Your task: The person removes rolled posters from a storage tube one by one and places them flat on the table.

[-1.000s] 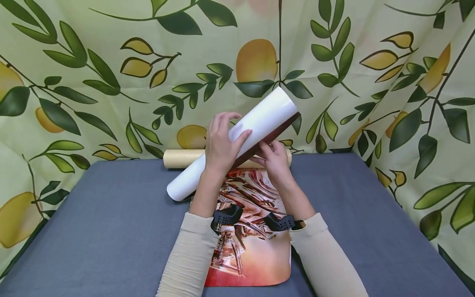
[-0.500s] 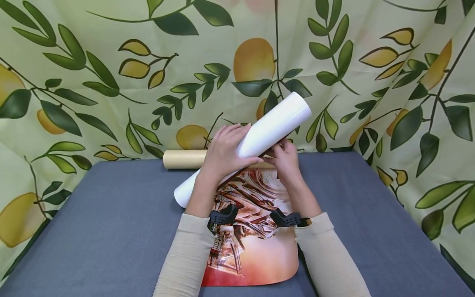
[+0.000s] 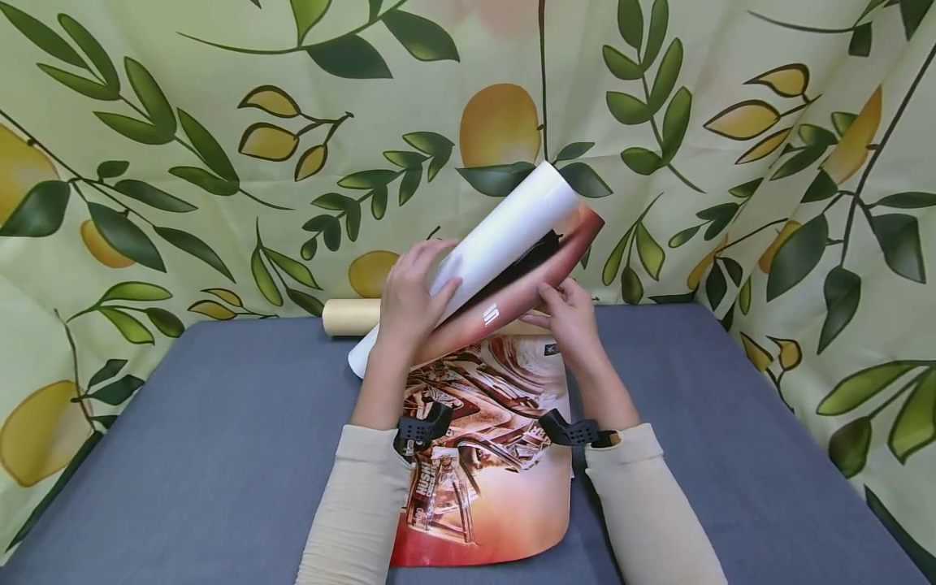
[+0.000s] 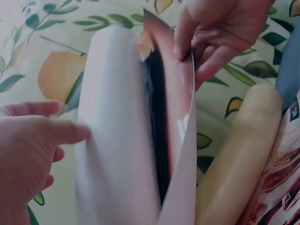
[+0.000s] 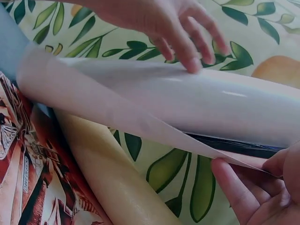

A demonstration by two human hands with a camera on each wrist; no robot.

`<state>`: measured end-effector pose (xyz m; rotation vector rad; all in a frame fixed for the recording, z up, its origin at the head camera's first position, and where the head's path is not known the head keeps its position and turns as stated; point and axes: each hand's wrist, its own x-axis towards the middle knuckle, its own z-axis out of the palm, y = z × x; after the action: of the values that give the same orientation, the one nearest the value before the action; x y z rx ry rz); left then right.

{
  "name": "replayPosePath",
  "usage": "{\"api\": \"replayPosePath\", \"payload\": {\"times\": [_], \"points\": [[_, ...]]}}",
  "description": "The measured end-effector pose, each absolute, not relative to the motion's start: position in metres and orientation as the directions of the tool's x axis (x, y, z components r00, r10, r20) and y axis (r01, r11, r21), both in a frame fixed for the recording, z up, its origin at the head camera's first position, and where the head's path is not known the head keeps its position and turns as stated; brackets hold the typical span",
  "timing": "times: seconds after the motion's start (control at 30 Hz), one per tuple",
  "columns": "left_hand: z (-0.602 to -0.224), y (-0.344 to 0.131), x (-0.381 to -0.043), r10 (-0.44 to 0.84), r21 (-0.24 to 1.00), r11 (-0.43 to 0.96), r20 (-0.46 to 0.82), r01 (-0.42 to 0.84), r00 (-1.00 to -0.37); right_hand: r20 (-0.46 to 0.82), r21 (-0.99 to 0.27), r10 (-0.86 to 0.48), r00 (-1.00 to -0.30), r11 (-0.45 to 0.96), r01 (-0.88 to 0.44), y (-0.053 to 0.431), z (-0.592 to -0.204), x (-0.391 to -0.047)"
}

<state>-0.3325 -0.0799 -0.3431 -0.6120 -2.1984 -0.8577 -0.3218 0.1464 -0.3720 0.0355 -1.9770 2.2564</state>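
A rolled poster (image 3: 504,223), white on its outer side, slants up to the right above the table. Its loose edge (image 3: 504,301) stands away from the roll and shows a reddish printed face with a dark patch. My right hand (image 3: 574,317) pinches this edge between thumb and fingers, also plain in the right wrist view. My left hand (image 3: 413,296) is at the roll's left side; in the left wrist view one fingertip (image 4: 83,133) touches the white surface, the other fingers spread apart from it. Below lies an unrolled red-orange poster (image 3: 504,496) with a machine-like print.
A beige roll (image 3: 351,317) lies across the table's back edge, partly hidden behind the white roll and hands. The grey table (image 3: 219,455) ends at a leaf-and-fruit patterned cloth (image 3: 395,73). Each wrist wears a black camera mount (image 3: 578,429).
The roll's loose edge has been pulled out from the white roll, so its printed face now shows. The left hand has shifted left, and the roll's upper end has moved left since half a second ago.
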Motion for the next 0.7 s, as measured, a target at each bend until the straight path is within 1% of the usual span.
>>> {"api": "replayPosePath", "payload": {"times": [0.1, 0.2, 0.3, 0.47, 0.6, 0.7], "points": [[-0.345, -0.081, -0.333, 0.159, 0.397, 0.667, 0.751, 0.631, -0.641, 0.109, -0.984, 0.086, -0.99, -0.134, -0.12, 0.149, -0.372, -0.322], [-0.347, -0.079, -0.333, 0.2, 0.376, 0.677, 0.734, 0.633, -0.649, 0.109, -0.985, 0.076, -0.991, -0.124, -0.118, 0.151, -0.371, -0.322], [-0.35, -0.076, -0.333, 0.226, 0.363, 0.702, 0.701, 0.612, -0.676, 0.115, -0.987, 0.066, -0.991, -0.107, -0.122, 0.152, -0.371, -0.322], [-0.354, -0.073, -0.333, 0.249, 0.353, 0.755, 0.625, 0.553, -0.74, 0.136, -0.986, 0.039, -0.99, -0.095, -0.139, 0.154, -0.371, -0.322], [-0.357, -0.073, -0.334, 0.224, 0.377, 0.777, 0.583, 0.505, -0.781, 0.168, -0.979, 0.011, -0.986, -0.113, -0.168, 0.156, -0.37, -0.322], [-0.358, -0.072, -0.336, 0.188, 0.392, 0.793, 0.57, 0.466, -0.8, 0.198, -0.974, -0.018, -0.98, -0.118, -0.194, 0.16, -0.37, -0.322]]}}
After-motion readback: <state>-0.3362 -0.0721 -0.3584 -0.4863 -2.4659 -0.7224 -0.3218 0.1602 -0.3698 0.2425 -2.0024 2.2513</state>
